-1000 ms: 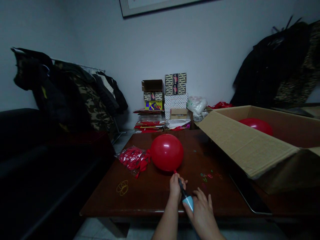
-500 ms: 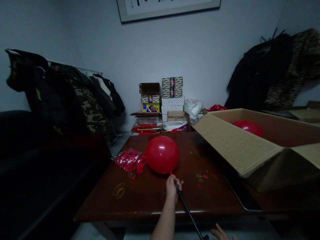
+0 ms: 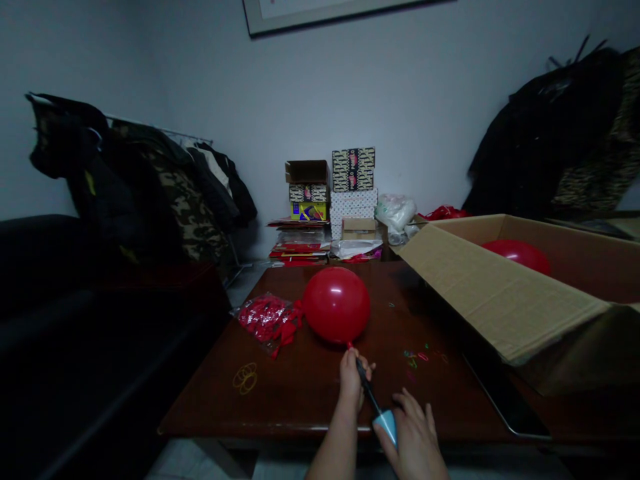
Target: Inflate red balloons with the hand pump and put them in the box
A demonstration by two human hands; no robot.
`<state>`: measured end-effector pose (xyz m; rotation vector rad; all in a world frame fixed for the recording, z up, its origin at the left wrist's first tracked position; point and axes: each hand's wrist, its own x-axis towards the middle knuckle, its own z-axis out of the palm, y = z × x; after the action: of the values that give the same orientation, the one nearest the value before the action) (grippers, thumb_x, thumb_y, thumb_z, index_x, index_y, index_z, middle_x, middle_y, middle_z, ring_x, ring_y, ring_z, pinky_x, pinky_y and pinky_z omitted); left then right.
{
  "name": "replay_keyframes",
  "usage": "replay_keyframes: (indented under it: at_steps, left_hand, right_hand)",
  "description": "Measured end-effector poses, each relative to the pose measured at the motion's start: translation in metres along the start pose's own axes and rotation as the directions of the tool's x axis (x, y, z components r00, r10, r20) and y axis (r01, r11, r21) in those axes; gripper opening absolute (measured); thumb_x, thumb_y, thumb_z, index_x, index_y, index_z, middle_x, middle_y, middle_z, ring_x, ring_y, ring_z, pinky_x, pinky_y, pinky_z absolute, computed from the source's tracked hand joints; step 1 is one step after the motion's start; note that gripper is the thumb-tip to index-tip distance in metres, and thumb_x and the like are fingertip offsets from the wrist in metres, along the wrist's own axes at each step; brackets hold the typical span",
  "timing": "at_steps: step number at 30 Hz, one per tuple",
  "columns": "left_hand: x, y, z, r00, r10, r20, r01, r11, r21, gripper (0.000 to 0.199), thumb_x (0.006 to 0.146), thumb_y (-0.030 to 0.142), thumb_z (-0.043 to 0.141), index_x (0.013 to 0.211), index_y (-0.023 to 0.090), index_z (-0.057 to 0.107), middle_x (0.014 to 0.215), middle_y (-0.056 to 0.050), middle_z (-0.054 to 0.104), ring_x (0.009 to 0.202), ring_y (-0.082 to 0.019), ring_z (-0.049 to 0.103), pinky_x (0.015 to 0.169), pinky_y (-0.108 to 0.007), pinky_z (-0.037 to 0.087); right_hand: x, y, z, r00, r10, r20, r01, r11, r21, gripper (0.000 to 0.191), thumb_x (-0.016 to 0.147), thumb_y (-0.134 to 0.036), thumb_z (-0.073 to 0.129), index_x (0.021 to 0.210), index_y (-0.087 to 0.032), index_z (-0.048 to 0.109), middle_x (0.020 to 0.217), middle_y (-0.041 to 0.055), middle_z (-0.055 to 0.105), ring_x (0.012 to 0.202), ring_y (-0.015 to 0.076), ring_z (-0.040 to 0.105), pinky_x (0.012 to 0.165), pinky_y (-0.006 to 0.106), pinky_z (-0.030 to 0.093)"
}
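A round, inflated red balloon [image 3: 337, 305] rests over the dark wooden table [image 3: 300, 407], its neck pointing toward me. My left hand [image 3: 353, 379] is closed around that neck, where it meets the black tube of a hand pump [image 3: 371, 396]. The pump's light blue part [image 3: 387, 425] lies by the thumb of my right hand [image 3: 413, 433], which is wrapped over it from the right. Some of its fingers stay loosely spread. Left of the balloon lies a clear bag of uninflated red balloons [image 3: 270, 320], some spilling out.
Yellow rubber bands [image 3: 245, 378] lie front left, small coloured bands [image 3: 415, 358] to the right. A dark tablet-like slab [image 3: 505, 393] is at the right edge beside an open cardboard box [image 3: 505, 293] holding another red balloon [image 3: 517, 254]. Stacked boxes [image 3: 354, 207] stand behind.
My right hand has come up from the bottom edge onto the pump, whose blue part now shows near the black tube. My left hand keeps its hold. The view has shifted slightly.
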<state>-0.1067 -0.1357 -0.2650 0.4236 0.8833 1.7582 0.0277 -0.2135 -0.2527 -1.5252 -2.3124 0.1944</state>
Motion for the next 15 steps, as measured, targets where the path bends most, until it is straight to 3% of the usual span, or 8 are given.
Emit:
replay_keyframes:
  at_steps: [4,7,15]
  left_hand:
    - [0.001,0.000,0.000,1.000,-0.012,-0.004,0.012,1.000,0.016,0.042,0.067,0.057,0.059,0.066,0.021,0.037,0.042,0.010,0.046,0.029,-0.005,0.035,0.060,-0.032,0.047]
    - [0.001,0.000,0.001,1.000,-0.013,-0.005,0.013,1.000,0.026,0.042,0.067,0.057,0.059,0.066,0.021,0.037,0.041,0.010,0.046,0.029,-0.005,0.035,0.059,-0.031,0.047]
    - [-0.003,-0.003,0.000,1.000,0.012,0.008,-0.013,0.999,0.049,0.043,0.068,0.057,0.058,0.064,0.021,0.036,0.039,0.010,0.044,0.027,-0.005,0.035,0.059,-0.031,0.046]
  right_hand:
    - [0.026,-0.016,-0.006,1.000,0.018,0.013,-0.018,1.000,0.012,0.045,0.083,-0.047,0.039,0.104,-0.014,0.062,0.123,0.0146,0.053,0.125,0.0301,0.036,0.104,0.056,0.018]
    - [0.029,-0.019,-0.007,1.000,0.017,0.020,-0.017,1.000,0.012,0.045,0.083,-0.046,0.039,0.103,-0.013,0.062,0.122,0.0148,0.054,0.126,0.0304,0.036,0.104,0.057,0.017]
    - [-0.013,0.004,0.009,0.999,-0.006,-0.045,0.005,1.000,-0.025,0.041,0.079,-0.052,0.048,0.096,-0.018,0.065,0.116,0.0123,0.060,0.119,0.0320,0.044,0.101,0.058,0.023]
